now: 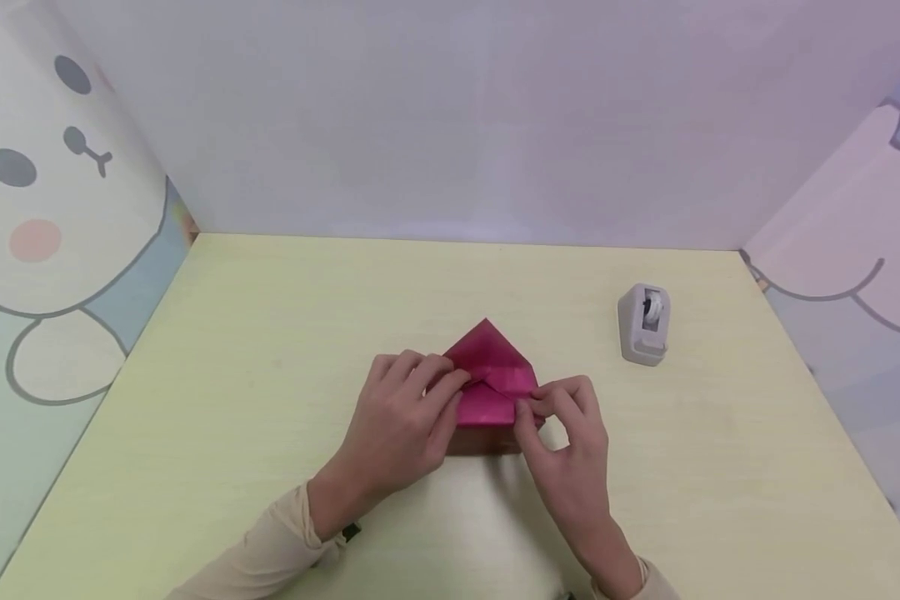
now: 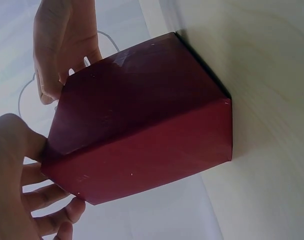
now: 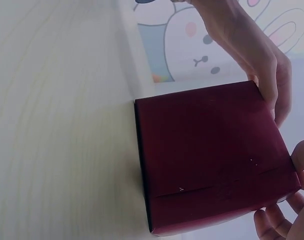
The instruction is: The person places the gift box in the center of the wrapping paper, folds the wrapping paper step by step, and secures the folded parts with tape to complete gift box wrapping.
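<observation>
A box (image 2: 142, 120) covered in dark red, shiny paper stands on the table in front of me. At its top, bright pink wrapping paper (image 1: 491, 408) is folded in, with a pointed flap (image 1: 486, 346) standing up at the far side. My left hand (image 1: 405, 412) pinches the paper along the left top edge, its fingertips over the fold. On the right, my right hand (image 1: 570, 433) pinches the paper's right corner between thumb and fingers. Both wrist views show the fingers at the box's upper edges; the folds on top are hidden there.
A pale tape dispenser (image 1: 643, 325) with a roll in it stands on the light wooden table (image 1: 720, 467), back right of the box. Panels with cartoon animals (image 1: 67, 208) border the table on both sides, and a plain pale panel (image 1: 450, 125) stands behind.
</observation>
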The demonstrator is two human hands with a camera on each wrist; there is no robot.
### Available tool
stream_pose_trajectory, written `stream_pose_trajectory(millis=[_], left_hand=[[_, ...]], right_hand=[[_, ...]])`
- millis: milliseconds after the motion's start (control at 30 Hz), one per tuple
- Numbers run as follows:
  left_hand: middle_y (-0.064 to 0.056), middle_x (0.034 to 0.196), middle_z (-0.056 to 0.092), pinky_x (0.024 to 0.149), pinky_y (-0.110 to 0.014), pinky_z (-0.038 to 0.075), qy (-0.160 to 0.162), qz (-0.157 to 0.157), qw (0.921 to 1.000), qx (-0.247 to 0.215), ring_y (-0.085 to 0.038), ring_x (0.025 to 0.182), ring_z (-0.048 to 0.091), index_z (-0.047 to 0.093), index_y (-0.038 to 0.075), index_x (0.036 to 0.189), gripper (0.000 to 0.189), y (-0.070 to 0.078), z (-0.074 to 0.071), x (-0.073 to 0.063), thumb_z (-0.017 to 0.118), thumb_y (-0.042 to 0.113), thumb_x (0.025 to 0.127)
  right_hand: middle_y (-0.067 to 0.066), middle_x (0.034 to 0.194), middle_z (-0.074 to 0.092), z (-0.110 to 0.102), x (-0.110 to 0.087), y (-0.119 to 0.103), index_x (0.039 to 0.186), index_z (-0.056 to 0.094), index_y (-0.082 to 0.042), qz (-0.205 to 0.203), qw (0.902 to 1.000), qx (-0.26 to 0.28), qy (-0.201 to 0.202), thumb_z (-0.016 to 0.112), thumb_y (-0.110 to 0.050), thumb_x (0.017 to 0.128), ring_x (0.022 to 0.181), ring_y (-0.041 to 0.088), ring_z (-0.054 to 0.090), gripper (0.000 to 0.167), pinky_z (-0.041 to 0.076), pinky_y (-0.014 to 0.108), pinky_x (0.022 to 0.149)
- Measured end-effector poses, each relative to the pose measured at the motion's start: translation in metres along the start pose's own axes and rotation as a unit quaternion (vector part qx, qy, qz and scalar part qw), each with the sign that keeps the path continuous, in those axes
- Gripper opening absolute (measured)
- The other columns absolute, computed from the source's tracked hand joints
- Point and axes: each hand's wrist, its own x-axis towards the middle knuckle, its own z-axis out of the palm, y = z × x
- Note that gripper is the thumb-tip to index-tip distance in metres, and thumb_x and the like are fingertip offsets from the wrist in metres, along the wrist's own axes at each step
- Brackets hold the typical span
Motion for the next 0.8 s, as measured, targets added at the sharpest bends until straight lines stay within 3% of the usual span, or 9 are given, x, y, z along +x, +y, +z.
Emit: stream_pose_trajectory(millis=[133,233,400,600,700,800], left_hand=[[-0.005,0.110,0.074,0.083,-0.041,0.051,-0.015,0.018,0.9996,0.014,-0.024,0.099,0.066,0.079,0.012,0.116,0.029,0.002,-0.001,-0.001,0.073,0.024,0.090],[-0.007,0.114,0.075,0.084,-0.040,0.054,-0.020,0.049,0.9983,0.025,-0.026,0.103,0.066,0.078,0.010,0.119,0.033,0.005,-0.001,-0.002,0.074,0.026,0.090],[-0.012,0.119,0.075,0.086,-0.035,0.058,-0.017,0.090,0.9943,0.055,-0.028,0.105,0.064,0.074,0.002,0.126,0.041,0.014,0.002,-0.004,0.067,0.031,0.098],[-0.011,0.134,0.069,0.092,-0.035,0.055,-0.070,0.068,0.9871,0.127,-0.029,0.110,0.059,0.062,0.002,0.142,0.058,0.028,0.005,-0.010,0.059,0.043,0.101],[-0.010,0.140,0.067,0.095,-0.036,0.052,-0.087,0.051,0.9852,0.139,-0.028,0.111,0.058,0.059,0.004,0.146,0.063,0.032,0.006,-0.013,0.062,0.046,0.099],[-0.009,0.143,0.066,0.098,-0.039,0.051,-0.090,0.044,0.9857,0.135,-0.028,0.113,0.060,0.059,0.005,0.146,0.064,0.033,0.006,-0.015,0.066,0.046,0.097]], right_hand=[[0.007,0.094,0.055,0.000,0.000,0.001,0.081,0.069,-0.010,-0.009,0.9999,0.005,0.001,0.071,0.009,0.087,0.085,0.008,0.055,0.021,0.047,0.012,0.078],[0.008,0.095,0.056,0.000,-0.001,0.002,0.082,0.069,-0.009,-0.026,0.9996,0.008,0.003,0.071,0.011,0.086,0.084,0.008,0.055,0.020,0.048,0.011,0.077],[0.010,0.098,0.058,-0.001,-0.001,0.004,0.084,0.070,-0.007,-0.059,0.9982,-0.004,-0.002,0.072,0.010,0.085,0.085,0.010,0.057,0.017,0.048,0.010,0.077],[0.011,0.106,0.067,-0.003,0.003,0.007,0.082,0.069,-0.007,-0.120,0.9916,-0.047,-0.004,0.071,0.003,0.085,0.105,0.026,0.057,0.010,0.044,0.016,0.096],[0.011,0.109,0.070,-0.006,0.005,0.007,0.083,0.070,-0.006,-0.132,0.9900,-0.047,-0.016,0.071,0.002,0.086,0.111,0.029,0.058,0.008,0.043,0.017,0.105],[0.011,0.110,0.072,-0.009,0.008,0.006,0.086,0.071,-0.004,-0.142,0.9880,-0.051,-0.035,0.069,-0.001,0.090,0.110,0.027,0.060,0.006,0.043,0.014,0.106]])
